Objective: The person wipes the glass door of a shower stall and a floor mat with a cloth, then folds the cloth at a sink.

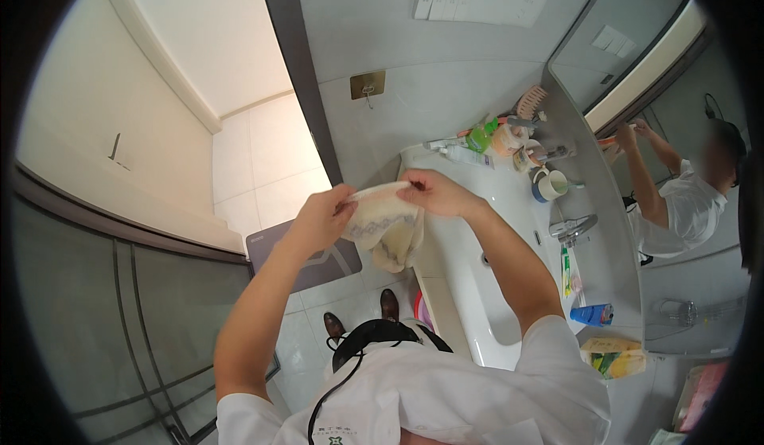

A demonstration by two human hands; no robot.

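A cream towel (385, 224) with a greyish patterned band hangs between my two hands, left of the washbasin. My left hand (321, 219) pinches its upper left corner, and my right hand (440, 193) grips its upper right end. The top edge stretches nearly straight between them. Below, the cloth droops in loose folds, its lower end bunched over the floor near the basin's front edge. Both hands appear again in the mirror (684, 278) at the right.
The white washbasin (440, 246) lies to my right, with a chrome faucet (573, 227). A green bottle (481, 137), a mug (549, 185) and several toiletries crowd its back. A blue tube (591, 315) and yellow packet (617, 359) lie nearer. A grey mat (306, 258) covers floor at left.
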